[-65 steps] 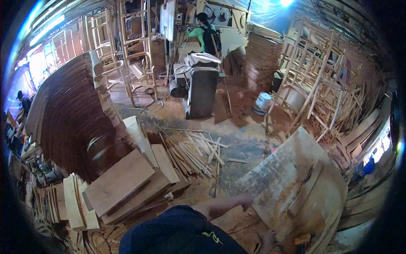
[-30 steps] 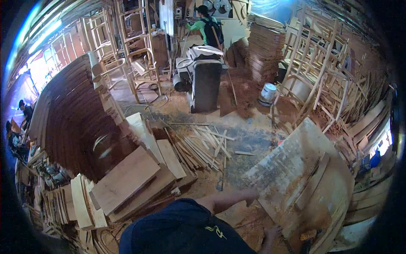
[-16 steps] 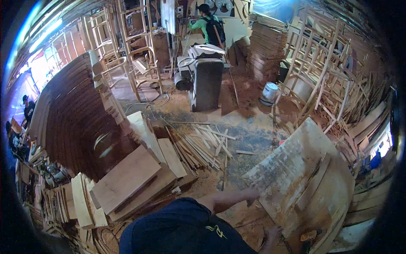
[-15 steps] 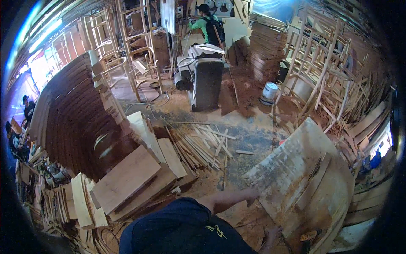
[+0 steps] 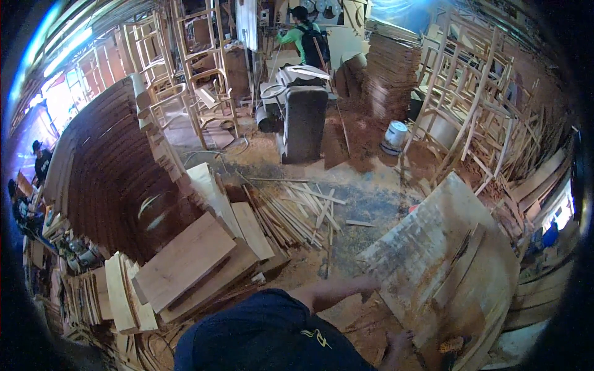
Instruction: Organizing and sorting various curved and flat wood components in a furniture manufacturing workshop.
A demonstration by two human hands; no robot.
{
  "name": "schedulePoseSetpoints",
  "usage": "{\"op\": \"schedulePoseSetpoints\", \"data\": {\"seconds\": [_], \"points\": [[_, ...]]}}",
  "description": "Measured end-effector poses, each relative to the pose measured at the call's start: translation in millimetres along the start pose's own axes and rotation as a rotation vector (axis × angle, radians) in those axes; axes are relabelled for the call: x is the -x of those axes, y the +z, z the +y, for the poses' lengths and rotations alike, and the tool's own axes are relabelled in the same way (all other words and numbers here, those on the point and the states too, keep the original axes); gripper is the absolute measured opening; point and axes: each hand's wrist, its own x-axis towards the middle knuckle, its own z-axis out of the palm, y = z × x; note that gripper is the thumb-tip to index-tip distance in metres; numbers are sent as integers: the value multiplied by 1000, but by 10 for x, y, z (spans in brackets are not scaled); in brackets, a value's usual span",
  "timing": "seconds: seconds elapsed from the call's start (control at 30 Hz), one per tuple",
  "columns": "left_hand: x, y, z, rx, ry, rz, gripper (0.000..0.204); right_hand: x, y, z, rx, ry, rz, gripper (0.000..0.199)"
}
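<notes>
The left hand (image 5: 362, 285) reaches out across the body from a bare forearm, above a dark blue sleeve (image 5: 266, 337). Its fingers lie on the near left edge of a big pale wooden board (image 5: 433, 247); whether they curl round the edge or only press on it cannot be told. The right hand (image 5: 399, 340) sits lower, at the board's bottom edge, fingers bent against the wood, and their grip is too small to read.

To the left of the fingers a stack of flat planks (image 5: 185, 260) leans on a dark curved wooden wall (image 5: 105, 185). Just beyond the left fingertips, thin wood strips (image 5: 297, 213) lie scattered on a sawdust floor (image 5: 346, 185). Farther off stands a dark machine (image 5: 303, 120), with a person in a green shirt (image 5: 303, 40) behind it. To the right of the fingers a curved batten (image 5: 458, 266) lies on the board, and past it a white bucket (image 5: 395, 133) and chair frames (image 5: 470, 93) crowd the way.
</notes>
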Motion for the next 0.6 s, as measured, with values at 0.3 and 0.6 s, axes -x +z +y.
{"op": "schedulePoseSetpoints", "data": {"seconds": [0.3,0.6], "points": [[38,138,-254,49,-6,16,100,-519,543,-55,-67,-111,119,126],[-237,58,598,-478,-281,243,80,-1658,1655,1042,161,-281,516,127]]}}
